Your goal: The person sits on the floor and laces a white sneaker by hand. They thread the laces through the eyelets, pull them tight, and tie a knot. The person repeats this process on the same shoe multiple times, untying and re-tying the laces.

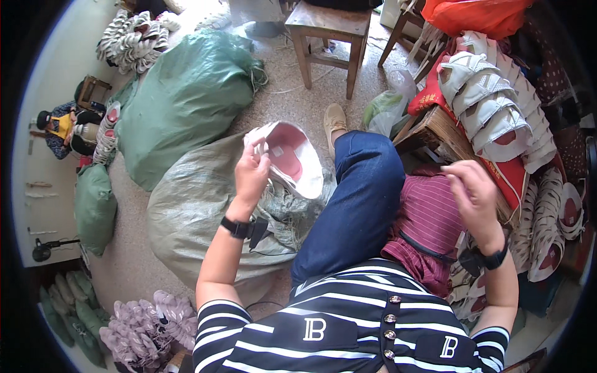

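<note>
My left hand (252, 171) is closed on the edge of a white shoe upper (309, 177) with a pink lining. The upper hangs in the air over a pale woven sack (193, 208), its hollow side facing up. On the other side, my right hand (476, 189) is raised over a maroon pinstriped cloth (429, 202), its fingers curled together. Whatever it may pinch is too small to make out. Just beyond that hand, a row of nested white shoe uppers (488, 102) lies on a red cloth (513, 189) over a wooden bench (444, 133).
A big green sack (186, 99) lies at the far left. Behind it sits a bundle of uppers (134, 40). A wooden stool (329, 28) stands ahead. Lilac-grey bundled pieces (149, 329) lie near left; more uppers (544, 230) stack at right. Another person (62, 127) sits far left.
</note>
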`<state>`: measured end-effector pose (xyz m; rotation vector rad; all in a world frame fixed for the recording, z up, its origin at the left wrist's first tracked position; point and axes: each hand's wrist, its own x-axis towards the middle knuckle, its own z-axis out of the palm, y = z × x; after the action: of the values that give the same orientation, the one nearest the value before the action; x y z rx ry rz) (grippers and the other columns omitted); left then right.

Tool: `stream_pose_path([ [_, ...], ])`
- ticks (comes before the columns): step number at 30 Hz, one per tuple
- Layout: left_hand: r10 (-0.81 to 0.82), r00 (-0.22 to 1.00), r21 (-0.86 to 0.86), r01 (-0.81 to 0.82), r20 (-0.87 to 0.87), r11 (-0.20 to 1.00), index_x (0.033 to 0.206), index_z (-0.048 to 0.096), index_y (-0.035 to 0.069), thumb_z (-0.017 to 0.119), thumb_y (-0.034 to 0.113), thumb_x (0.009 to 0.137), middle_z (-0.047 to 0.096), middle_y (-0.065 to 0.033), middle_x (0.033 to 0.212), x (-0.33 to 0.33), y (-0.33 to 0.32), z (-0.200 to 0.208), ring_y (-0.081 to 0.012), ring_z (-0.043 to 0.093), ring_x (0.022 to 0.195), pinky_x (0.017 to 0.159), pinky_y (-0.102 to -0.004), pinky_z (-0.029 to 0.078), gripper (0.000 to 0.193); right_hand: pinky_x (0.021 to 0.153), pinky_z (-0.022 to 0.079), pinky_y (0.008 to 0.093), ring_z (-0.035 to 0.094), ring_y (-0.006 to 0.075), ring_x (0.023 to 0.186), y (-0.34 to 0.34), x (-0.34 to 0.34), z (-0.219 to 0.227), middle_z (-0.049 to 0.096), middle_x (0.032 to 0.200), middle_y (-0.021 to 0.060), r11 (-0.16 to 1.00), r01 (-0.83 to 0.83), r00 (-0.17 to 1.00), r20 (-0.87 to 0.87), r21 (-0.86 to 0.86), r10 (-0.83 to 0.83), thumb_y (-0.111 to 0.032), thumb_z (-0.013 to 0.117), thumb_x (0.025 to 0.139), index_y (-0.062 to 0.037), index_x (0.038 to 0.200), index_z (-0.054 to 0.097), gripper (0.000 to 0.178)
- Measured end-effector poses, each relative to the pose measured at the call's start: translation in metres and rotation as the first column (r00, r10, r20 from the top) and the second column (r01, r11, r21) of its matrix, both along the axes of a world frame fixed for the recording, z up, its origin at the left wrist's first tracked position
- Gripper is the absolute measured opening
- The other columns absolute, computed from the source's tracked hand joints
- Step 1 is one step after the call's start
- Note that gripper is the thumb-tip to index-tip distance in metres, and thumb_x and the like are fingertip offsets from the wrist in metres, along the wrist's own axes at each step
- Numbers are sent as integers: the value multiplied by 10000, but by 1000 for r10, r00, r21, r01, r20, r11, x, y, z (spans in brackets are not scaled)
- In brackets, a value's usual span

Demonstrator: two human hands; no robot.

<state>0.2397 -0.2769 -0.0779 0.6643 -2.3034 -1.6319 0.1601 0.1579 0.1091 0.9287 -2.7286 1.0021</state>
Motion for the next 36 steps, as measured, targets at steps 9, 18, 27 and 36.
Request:
stream_pose_path([
  [9, -320, 826, -385, 137, -464, 913, 1334, 554, -4, 550, -78, 967, 476, 79, 647, 4, 88, 213, 19, 373, 568, 517, -170, 270, 375, 849, 535, 363, 661, 286, 966, -82, -6, 11, 656, 1121, 173, 905, -157, 988, -79, -395, 136, -123, 717, 885, -4, 1273, 583, 428],
  [18, -536, 720, 92, 631, -441, 771, 1326, 559, 17, 575, 72, 1024, 621, 51, 733, -28, 174, 255, 24, 426, 564, 511, -142, 312, 307, 811, 528, 259, 620, 56, 922, 2, -3, 16, 693, 1034, 4, 857, 186, 798, 583, -480, 154, -206, 597, 1032, 0, 1226, 640, 287],
  [27, -545, 760, 21, 589, -353, 808, 1229, 634, 53, 557, 32, 1011, 608, 73, 704, -74, 200, 166, 22, 470, 564, 486, -176, 338, 232, 851, 538, 275, 651, 107, 997, 117, 52, -15, 664, 1207, 73, 330, 547, 605, 635, -770, 480, -191, 557, 1036, 21, 1303, 593, 343],
  [36, -768, 631, 195, 772, -113, 605, 1246, 641, 40, 532, 189, 1058, 680, -23, 829, -86, 266, 81, -132, 639, 741, 694, -289, 521, 264, 755, 525, 399, 589, 201, 799, 92, 93, -82, 589, 1255, 187, -190, 746, 298, 65, -638, 952, -514, 507, 976, -100, 1515, 394, 689],
])
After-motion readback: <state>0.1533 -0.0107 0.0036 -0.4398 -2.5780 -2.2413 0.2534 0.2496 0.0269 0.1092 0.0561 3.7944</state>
